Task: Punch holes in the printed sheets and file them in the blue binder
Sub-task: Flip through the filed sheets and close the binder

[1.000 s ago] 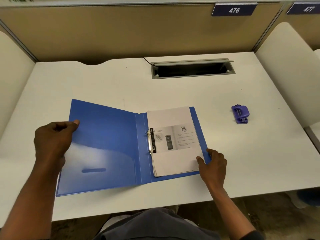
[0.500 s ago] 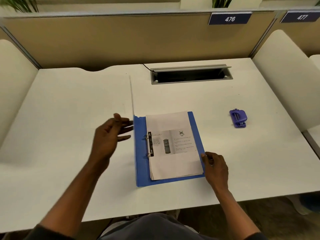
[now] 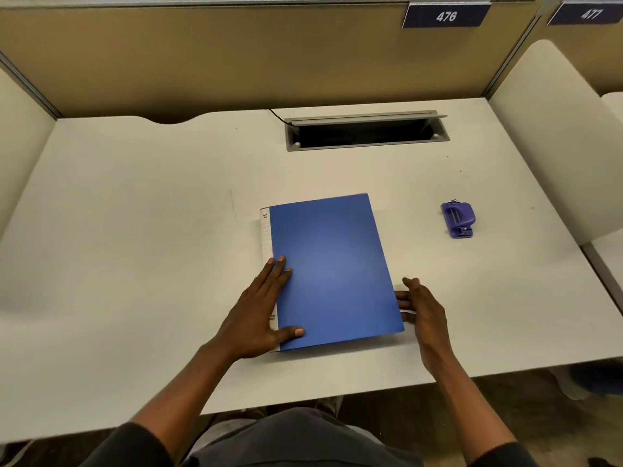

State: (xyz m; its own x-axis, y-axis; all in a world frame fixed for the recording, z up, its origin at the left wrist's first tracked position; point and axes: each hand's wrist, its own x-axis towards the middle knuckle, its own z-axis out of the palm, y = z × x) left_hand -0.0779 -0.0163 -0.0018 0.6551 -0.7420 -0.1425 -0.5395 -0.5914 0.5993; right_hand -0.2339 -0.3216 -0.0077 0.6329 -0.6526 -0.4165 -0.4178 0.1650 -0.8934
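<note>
1. Left hand (image 3: pixel 259 315) lies flat, fingers spread, on the spine edge of the closed blue plastic binder (image 3: pixel 332 267), frame centre, on the white desk (image 3: pixel 135 230).
2. Right hand (image 3: pixel 421 306) is open, holding nothing, fingertips at the binder's right edge.
3. Binder looks light, thin, flexible, slick-covered; take it by the stiffer spine.
4. Printed sheets are hidden under the cover.
5. Small purple hole punch (image 3: pixel 457 219) sits centre right; its slot can't be made out.

Your blue binder (image 3: pixel 332 267) lies closed on the white desk (image 3: pixel 135 230). Your left hand (image 3: pixel 261 311) rests flat on its spine edge, fingers spread; your right hand (image 3: pixel 421 306) touches its right edge, fingers loose. The purple hole punch (image 3: pixel 457 219) sits well apart, to the right.
</note>
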